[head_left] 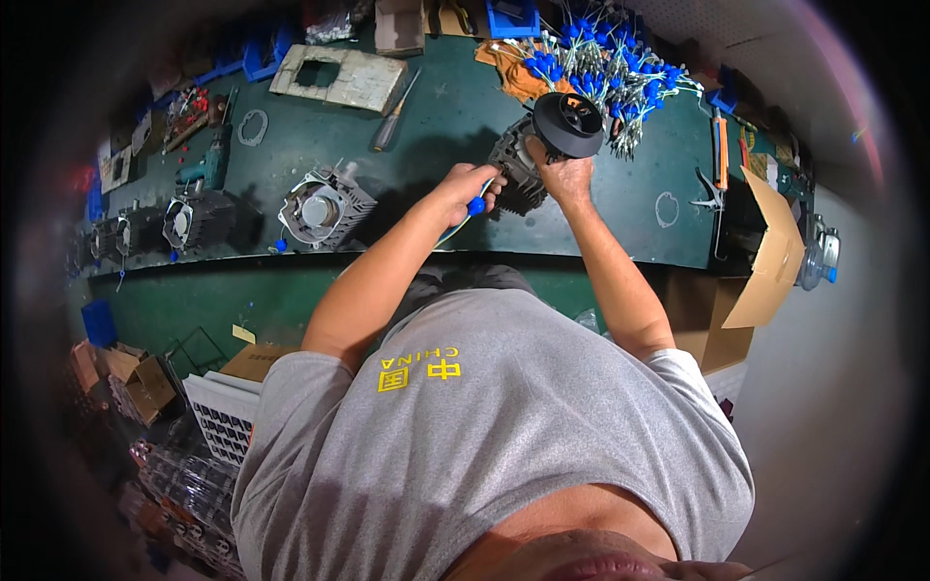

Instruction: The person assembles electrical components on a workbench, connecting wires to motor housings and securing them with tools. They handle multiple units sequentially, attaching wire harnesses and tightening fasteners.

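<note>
A grey finned engine-like unit (518, 172) stands on the green bench in front of me. Over its far right side sits a black round cup-shaped part (568, 126) with an opening showing orange-brown inside. My right hand (564, 176) is closed on the unit's right side, just below the black part; its fingertips are partly hidden. At the unit's left side, my left hand (469, 192) has its fingers curled around a thin pale wire. A blue bulb-like piece (476, 206) on that wire hangs beside the fingers, and the wire trails toward the bench's front edge.
More finned housings, one nearby (325, 205), line the bench's left side. Behind lie a screwdriver (395, 111), a pale block with a square hole (339, 77) and a heap of blue-tipped wires (620, 68). A power drill (208, 165) rests left; an open carton (765, 252) stands right.
</note>
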### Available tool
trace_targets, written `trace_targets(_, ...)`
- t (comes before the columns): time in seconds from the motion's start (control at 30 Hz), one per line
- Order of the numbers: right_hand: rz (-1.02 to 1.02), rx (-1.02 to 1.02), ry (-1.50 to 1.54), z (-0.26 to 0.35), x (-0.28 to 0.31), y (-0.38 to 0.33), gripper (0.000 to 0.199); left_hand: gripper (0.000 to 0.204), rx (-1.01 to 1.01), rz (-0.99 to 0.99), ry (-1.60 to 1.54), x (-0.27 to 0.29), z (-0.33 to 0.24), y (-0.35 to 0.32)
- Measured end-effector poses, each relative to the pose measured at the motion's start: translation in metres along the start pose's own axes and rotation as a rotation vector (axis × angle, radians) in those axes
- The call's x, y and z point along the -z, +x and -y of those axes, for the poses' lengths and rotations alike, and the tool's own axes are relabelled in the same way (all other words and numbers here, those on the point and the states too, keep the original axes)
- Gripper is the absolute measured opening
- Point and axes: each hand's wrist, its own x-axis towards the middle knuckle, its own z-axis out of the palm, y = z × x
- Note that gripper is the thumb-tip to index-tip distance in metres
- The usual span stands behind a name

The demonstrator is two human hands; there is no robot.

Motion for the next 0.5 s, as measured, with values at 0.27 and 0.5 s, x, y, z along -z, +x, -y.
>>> trace_targets(0.27,-0.009,0.035,-0.07,0.002,0.001,-0.001,0.046,0.014,-1.008,-0.462,1.248,-0.017,-0.004,-0.021)
trace_targets(0.5,-0.037,0.033,-0.018,-0.003,-0.002,-0.003,0.045,0.013,-0.08,-0.099,-0.075,-0.014,-0.004,-0.012)
